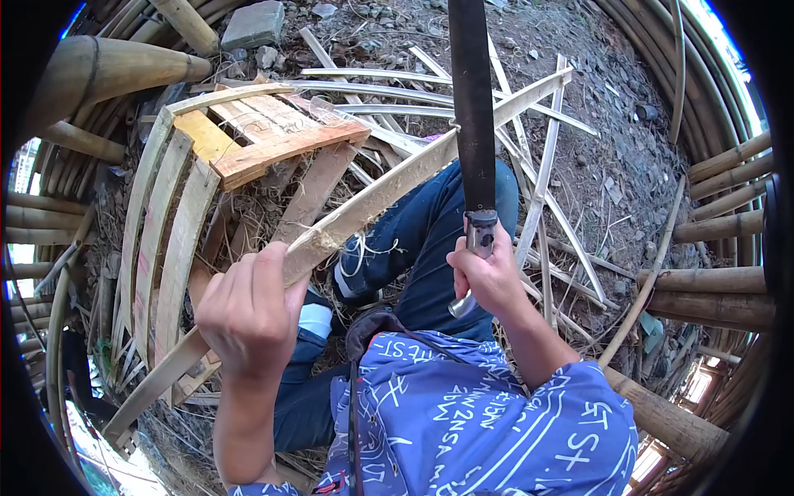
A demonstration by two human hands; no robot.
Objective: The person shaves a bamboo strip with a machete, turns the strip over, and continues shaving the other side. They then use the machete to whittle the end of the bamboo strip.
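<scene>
My left hand (250, 310) is closed around a long split bamboo strip (380, 186), which slants from the lower left up to the upper right. Frayed fibres hang from the strip just past my fingers. In my right hand (490, 269) is a machete (475, 116), gripped by its handle with the dark, broad blade pointing up and away from me. The blade overlaps the strip in this view and hides a piece of it. My bent legs in jeans (422, 223) lie beneath the strip.
A wooden crate-like frame of slats (289, 149) stands at the left. Several thin bamboo strips (542, 178) lie crossed on the gravelly ground ahead and to the right. Thick bamboo poles (719, 227) line both sides. A concrete block (252, 25) lies at the back left.
</scene>
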